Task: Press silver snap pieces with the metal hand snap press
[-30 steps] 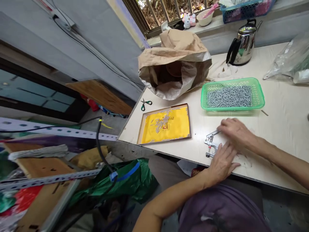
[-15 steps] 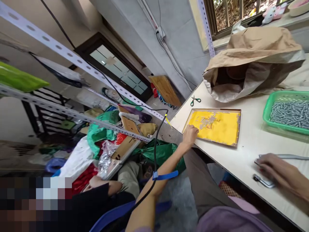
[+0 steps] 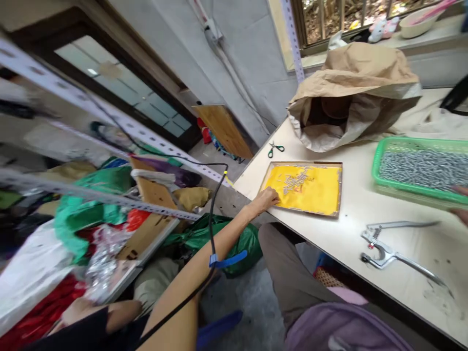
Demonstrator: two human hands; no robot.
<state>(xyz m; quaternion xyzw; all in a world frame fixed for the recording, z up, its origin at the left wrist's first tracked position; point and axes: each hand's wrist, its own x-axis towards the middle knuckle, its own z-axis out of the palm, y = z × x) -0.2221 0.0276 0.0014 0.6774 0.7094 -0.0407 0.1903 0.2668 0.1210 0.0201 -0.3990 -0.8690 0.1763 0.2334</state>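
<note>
Yellow-lined tray [image 3: 310, 187], centre frame, red print unreadable: left hand [image 3: 266, 199] rests curled on its lower-left corner, hold unclear; right hand [image 3: 462, 216] is cut off at the right edge, so I cannot tell its grip.

My left hand [image 3: 266, 199] sits at the near corner of the yellow-lined tray [image 3: 321, 195], metal pins [image 3: 292, 178] scattered inside. Pliers [image 3: 382, 251] lie untouched on the desk [image 3: 351, 229].

One yellow tray [image 3: 319, 193], one green basket [image 3: 376, 168], one paper bag [image 3: 351, 92], one scissors [image 3: 275, 148] and one hand press [image 3: 383, 251] were there. The pins [image 3: 420, 168] seemed too many to count.
</note>
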